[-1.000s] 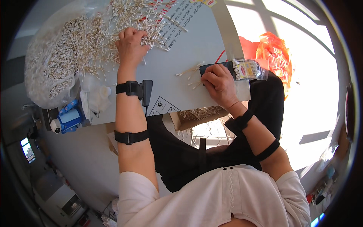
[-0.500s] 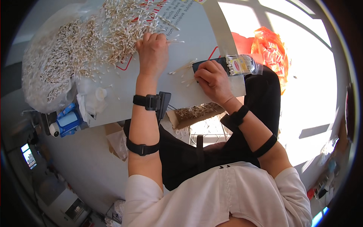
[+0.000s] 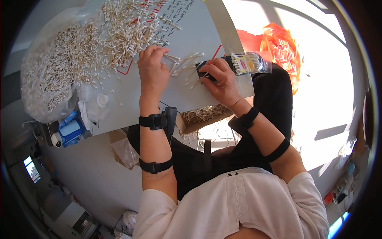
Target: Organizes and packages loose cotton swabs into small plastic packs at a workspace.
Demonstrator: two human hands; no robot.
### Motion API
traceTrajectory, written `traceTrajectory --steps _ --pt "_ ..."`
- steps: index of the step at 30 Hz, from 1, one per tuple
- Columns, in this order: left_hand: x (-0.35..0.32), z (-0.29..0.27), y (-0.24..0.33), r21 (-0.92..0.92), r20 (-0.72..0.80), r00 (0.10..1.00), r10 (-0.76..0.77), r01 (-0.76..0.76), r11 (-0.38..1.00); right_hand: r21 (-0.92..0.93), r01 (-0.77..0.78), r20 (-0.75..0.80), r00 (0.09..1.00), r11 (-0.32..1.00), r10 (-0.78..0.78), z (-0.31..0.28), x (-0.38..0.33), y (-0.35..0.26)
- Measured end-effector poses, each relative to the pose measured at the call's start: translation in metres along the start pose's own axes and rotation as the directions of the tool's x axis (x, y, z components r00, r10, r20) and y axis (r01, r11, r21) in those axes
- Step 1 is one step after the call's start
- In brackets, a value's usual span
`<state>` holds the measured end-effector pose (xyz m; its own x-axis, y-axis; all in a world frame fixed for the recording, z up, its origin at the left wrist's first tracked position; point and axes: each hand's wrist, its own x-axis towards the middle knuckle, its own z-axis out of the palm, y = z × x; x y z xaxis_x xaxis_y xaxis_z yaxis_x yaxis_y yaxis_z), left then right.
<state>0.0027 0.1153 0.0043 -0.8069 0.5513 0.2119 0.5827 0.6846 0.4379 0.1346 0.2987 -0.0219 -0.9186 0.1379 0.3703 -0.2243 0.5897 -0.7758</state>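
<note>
The left hand (image 3: 152, 71) lay flat, fingers spread, raking loose white cotton swabs (image 3: 184, 63) across the grey tabletop (image 3: 187, 93) toward the right hand (image 3: 221, 79), which gripped a clear plastic swab packet (image 3: 243, 63) steady for filling.

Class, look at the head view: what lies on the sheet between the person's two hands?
A few loose cotton swabs lie on the grey sheet between left hand and right hand.

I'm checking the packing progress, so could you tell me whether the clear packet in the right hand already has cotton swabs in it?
Yes: the clear packet held by the right hand shows white swab tips inside.
</note>
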Motion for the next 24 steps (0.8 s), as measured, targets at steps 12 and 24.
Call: traceTrajectory --steps 12,24 --pt "0.001 0.003 -0.016 0.102 -0.044 0.992 0.122 -0.117 0.988 -0.240 0.058 -0.054 0.996 0.969 -0.073 0.012 0.050 0.027" --pt "-0.008 0.014 0.011 -0.061 -0.141 0.988 -0.064 0.056 0.997 -0.315 0.196 0.172 0.974 0.929 -0.147 -0.004 0.043 0.025"
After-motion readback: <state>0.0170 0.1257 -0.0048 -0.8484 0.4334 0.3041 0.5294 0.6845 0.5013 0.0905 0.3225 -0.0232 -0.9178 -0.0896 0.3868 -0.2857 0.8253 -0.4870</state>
